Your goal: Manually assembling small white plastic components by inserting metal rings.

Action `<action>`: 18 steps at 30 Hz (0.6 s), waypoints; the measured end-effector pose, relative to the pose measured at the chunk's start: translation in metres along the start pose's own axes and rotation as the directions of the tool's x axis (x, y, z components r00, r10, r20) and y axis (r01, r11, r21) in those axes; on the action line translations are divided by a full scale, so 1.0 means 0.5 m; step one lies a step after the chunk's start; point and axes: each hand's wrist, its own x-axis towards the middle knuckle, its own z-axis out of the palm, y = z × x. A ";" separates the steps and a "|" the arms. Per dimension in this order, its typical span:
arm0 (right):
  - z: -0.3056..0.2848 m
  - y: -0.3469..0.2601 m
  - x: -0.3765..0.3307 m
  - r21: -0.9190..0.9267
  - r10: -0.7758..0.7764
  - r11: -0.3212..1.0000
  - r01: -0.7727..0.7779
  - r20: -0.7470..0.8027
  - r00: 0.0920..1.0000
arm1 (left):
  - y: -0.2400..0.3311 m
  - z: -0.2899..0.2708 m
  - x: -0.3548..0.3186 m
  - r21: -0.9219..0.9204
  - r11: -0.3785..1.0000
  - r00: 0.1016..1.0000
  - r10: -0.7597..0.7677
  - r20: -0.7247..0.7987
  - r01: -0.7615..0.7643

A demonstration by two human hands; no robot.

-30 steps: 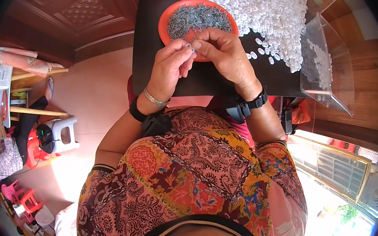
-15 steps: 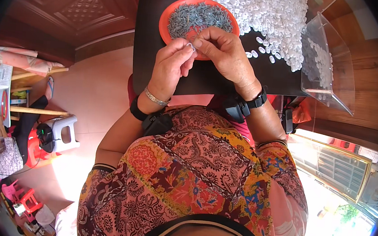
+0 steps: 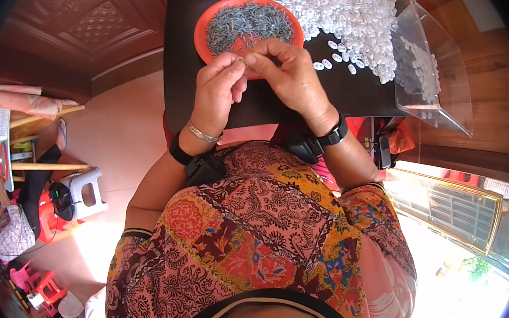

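Both hands meet over the near rim of an orange bowl (image 3: 204, 28) that sits on a dark counter (image 3: 181, 60). The left hand (image 3: 217, 91) has its fingers curled together, fingertips pinched up against those of the right hand (image 3: 287, 76), which also pinches, thumb against forefinger; whatever small piece they grip between them is too tiny to make out. The bowl holds a heap of small grey metal parts (image 3: 249, 25). Just beyond and to the right of the bowl lies a wide pile of small white pieces (image 3: 348, 15), a few scattered loose near the right hand. Farther right, a clear plastic box (image 3: 434, 72) stands tilted at the counter's edge, with some white pieces inside. Each wrist wears a black band; the left also has a silver bracelet (image 3: 202, 133).
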 end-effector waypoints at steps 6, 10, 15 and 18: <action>-0.151 0.009 -0.006 -0.578 -0.122 0.816 0.019 -0.139 0.983 | -0.005 -0.018 0.003 -0.058 0.996 0.997 -0.071 0.004 0.071; -0.213 0.026 -0.038 -0.792 -0.019 0.610 -0.023 -0.043 0.999 | -0.006 -0.016 0.005 -0.071 0.994 0.997 -0.079 0.019 0.081; -0.201 0.054 -0.044 -0.902 -0.021 0.429 0.044 0.039 0.999 | -0.003 -0.009 0.004 -0.055 0.994 0.994 -0.096 0.045 0.099; -0.195 0.052 -0.036 -0.916 0.015 0.400 0.025 0.034 0.999 | -0.002 -0.011 0.003 -0.049 0.992 0.992 -0.115 0.056 0.117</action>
